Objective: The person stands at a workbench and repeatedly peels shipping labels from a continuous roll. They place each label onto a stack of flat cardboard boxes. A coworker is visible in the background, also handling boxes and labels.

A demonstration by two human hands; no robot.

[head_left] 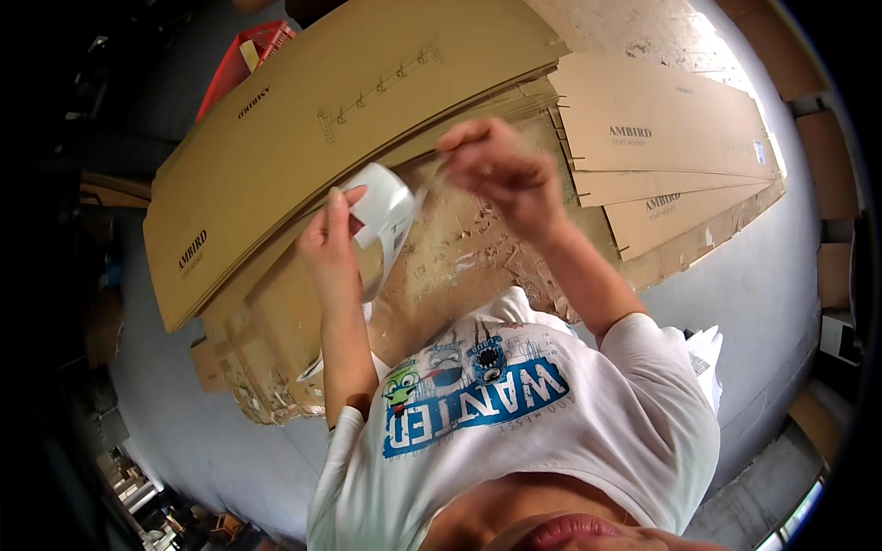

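My left hand (331, 231) grips a roll of white labels (384, 195), its thumb on the outside and fingers toward the hollow middle. A loose strip (399, 241) with dark print curves down from the roll toward my shirt. My right hand (508, 176) is raised just right of the roll, its fingers curled in a pinch and smeared by motion. Whatever lies between those fingertips is too blurred to name. Behind both hands rests a stack of large flat cardboard sheets (303, 133) with printed drawings and lettering.
A second fanned stack of flat cardboard (661, 115) lies at the right. Scuffed brown tape and torn cardboard cover the work surface (450, 262) near me. A red plastic crate (223, 89) stands at the far left. White papers (706, 360) are beside my right sleeve.
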